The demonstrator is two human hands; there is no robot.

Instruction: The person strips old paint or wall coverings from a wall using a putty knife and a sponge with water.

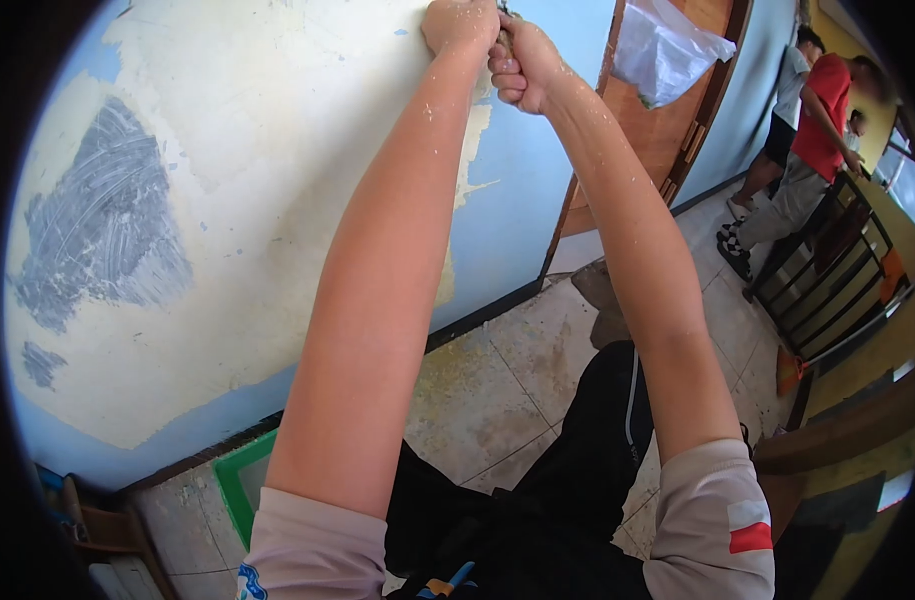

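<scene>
One wall [248, 240], cream within blue, bore a scratched grey patch [108, 215]. Left hand [463, 25] and right hand [526, 65] were raised close together before it, the right curled round a mostly hidden object [506, 38]. One white plastic bag [666, 50] hung by a brown door [690, 115].

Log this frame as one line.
left hand: by patchy cream and blue wall, fingers unclear | right hand: curled around partly hidden brownish object | white plastic bag: at brown door

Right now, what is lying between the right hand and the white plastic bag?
In the head view, light-blue painted wall shows beside the right hand, then the narrow brown wooden door frame, before the bag.
</scene>
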